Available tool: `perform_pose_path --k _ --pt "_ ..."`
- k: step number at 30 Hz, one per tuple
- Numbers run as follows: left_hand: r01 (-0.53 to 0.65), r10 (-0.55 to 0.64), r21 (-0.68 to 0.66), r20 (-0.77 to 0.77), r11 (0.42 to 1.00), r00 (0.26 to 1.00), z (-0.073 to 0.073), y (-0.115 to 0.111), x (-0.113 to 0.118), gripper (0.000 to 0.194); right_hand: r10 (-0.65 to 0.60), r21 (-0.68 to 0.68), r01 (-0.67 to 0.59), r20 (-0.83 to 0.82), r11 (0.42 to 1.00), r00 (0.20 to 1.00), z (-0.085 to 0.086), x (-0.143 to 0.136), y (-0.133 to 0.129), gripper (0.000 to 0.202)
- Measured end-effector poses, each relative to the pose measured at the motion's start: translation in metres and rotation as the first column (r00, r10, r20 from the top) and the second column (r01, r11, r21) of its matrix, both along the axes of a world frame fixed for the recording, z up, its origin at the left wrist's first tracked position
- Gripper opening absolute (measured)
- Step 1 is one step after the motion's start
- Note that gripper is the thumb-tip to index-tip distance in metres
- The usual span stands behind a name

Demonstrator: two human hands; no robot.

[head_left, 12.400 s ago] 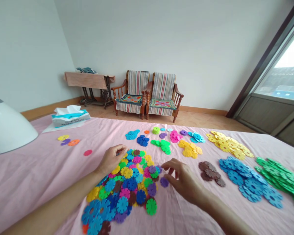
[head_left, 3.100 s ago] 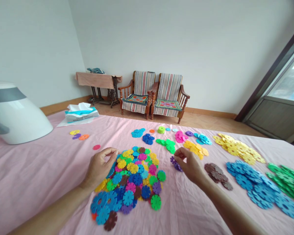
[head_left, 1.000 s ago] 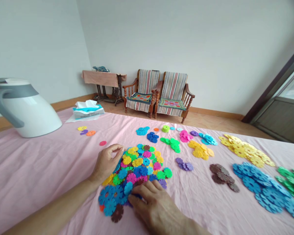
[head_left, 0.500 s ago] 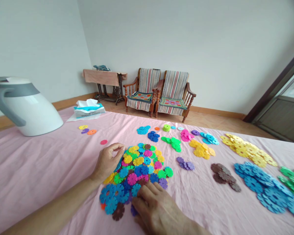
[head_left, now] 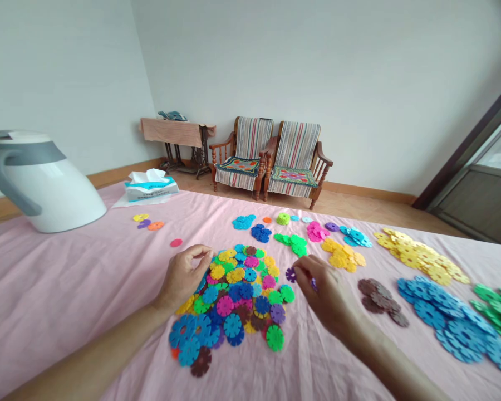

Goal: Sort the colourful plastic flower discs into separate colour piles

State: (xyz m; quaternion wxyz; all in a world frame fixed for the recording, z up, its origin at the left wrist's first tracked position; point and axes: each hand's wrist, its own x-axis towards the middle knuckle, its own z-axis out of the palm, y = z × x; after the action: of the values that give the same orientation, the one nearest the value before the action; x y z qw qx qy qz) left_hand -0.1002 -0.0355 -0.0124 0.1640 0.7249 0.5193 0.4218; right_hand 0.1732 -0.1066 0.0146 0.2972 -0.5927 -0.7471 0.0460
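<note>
A mixed pile of colourful notched plastic discs (head_left: 236,289), the interlocking snowflake kind, lies on the pink cloth before me. At its left edge rests my left hand (head_left: 187,273), thumb and forefinger curled to a closed loop; I cannot make out whether anything is between the tips. My right hand (head_left: 323,284) pinches a purple snowflake disc (head_left: 290,274) by its edge, to the right of the pile. Beneath that hand the small purple group (head_left: 314,284) is mostly hidden. A bright green disc (head_left: 274,337) and a brown disc (head_left: 201,362) lie at the pile's near side.
Colour-sorted groups spread rightward: yellow-orange (head_left: 343,255), brown (head_left: 382,301), large blue (head_left: 455,317), pale yellow (head_left: 420,256), green (head_left: 499,312) and pink (head_left: 317,231). A white jug (head_left: 67,192) and a tissue box (head_left: 151,189) stand at left. Two chairs (head_left: 271,161) are beyond the table.
My right hand has moved from the near side of the pile up and right to the purple group, with a purple disc in its fingers. My left hand has stayed put.
</note>
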Motion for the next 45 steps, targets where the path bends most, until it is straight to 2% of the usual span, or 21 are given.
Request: perform_pose_path --k 4,6,8,10,13,15,17,21,27,31,33,36,41,45 --pt "0.017 -0.013 0.086 -0.043 0.996 0.999 0.0 -0.005 0.002 0.023 -0.072 -0.128 0.083 0.094 0.988 0.993 -0.004 0.041 0.019 0.022" --pt "0.096 -0.085 0.13 -0.088 0.987 0.993 0.002 -0.009 0.004 0.022 -0.086 -0.174 0.111 0.141 0.978 0.986 -0.008 0.05 0.022 0.023" --pt "0.238 -0.214 0.155 -0.16 0.959 0.964 0.007 -0.016 0.007 0.022 -0.103 -0.19 0.139 0.187 0.972 0.977 -0.011 0.053 0.023 0.025" --pt "0.414 -0.369 0.123 -0.28 0.902 0.886 0.012 -0.023 0.011 0.025 -0.123 -0.171 0.162 0.218 0.972 0.968 -0.012 0.051 0.023 0.023" --pt "0.607 -0.554 -0.041 -0.464 0.793 0.692 0.019 -0.035 0.017 0.048 -0.135 -0.115 0.161 0.209 0.98 0.969 -0.012 0.043 0.02 0.022" --pt "0.655 -0.622 -0.151 -0.521 0.741 0.584 0.022 -0.04 0.02 0.061 -0.106 -0.103 0.128 0.193 0.986 0.975 -0.011 0.035 0.017 0.022" --pt "0.655 -0.647 -0.217 -0.542 0.724 0.536 0.022 -0.042 0.019 0.063 -0.067 -0.114 0.089 0.183 0.989 0.981 -0.01 0.026 0.014 0.022" --pt "0.569 -0.594 -0.255 -0.583 0.782 0.554 0.015 -0.035 0.007 0.062 -0.006 -0.158 0.032 0.165 0.987 0.986 -0.009 0.011 0.007 0.018" --pt "0.376 -0.407 -0.186 -0.609 0.908 0.681 -0.003 -0.013 -0.012 0.057 0.058 -0.173 -0.038 0.111 0.984 0.992 -0.011 0.0 0.001 0.018" --pt "0.222 -0.278 -0.168 -0.611 0.96 0.741 -0.012 -0.005 -0.014 0.054 0.137 -0.184 -0.125 0.055 0.975 0.989 -0.011 -0.007 -0.006 0.017" --pt "0.196 -0.232 -0.126 -0.618 0.972 0.752 -0.012 -0.004 -0.012 0.05 0.175 -0.184 -0.165 0.04 0.969 0.984 -0.01 -0.012 -0.01 0.015" --pt "0.284 -0.288 -0.11 -0.627 0.953 0.724 -0.006 -0.01 -0.007 0.049 0.188 -0.216 -0.176 0.039 0.96 0.981 -0.009 -0.019 -0.016 0.016" --pt "0.538 -0.562 -0.243 -0.595 0.807 0.575 0.011 -0.031 0.004 0.058 0.202 -0.307 -0.194 -0.006 0.932 0.979 -0.008 -0.026 -0.018 0.016" --pt "0.652 -0.653 -0.23 -0.535 0.723 0.536 0.019 -0.041 0.011 0.06 0.217 -0.306 -0.223 -0.055 0.925 0.975 -0.009 -0.025 -0.015 0.014"
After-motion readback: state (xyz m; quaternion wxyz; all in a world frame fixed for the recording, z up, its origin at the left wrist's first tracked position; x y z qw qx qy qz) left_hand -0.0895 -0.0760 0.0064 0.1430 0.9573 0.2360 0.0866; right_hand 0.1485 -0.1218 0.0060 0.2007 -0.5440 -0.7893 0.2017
